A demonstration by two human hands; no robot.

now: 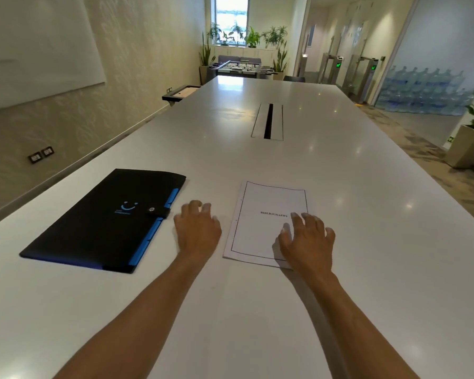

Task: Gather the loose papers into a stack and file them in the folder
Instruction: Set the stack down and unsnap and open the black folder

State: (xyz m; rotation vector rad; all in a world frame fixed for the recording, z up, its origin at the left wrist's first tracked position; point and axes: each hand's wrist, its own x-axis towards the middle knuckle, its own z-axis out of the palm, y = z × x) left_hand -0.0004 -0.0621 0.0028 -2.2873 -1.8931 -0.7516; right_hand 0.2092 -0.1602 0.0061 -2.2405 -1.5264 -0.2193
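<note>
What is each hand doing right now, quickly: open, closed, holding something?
Left hand: open, fingers spread, holding nothing, between the folder and the papers.
Right hand: open, flat over the papers' near right corner, gripping nothing.

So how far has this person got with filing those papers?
Gathering looks done: the papers lie in one neat stack on the white table, a "BIBLIOGRAPHY" page on top. In hand: the right hand rests spread on the stack's near corner; the left hand is open on the table beside it. Left: the black folder is snapped shut, nothing filed.
</note>
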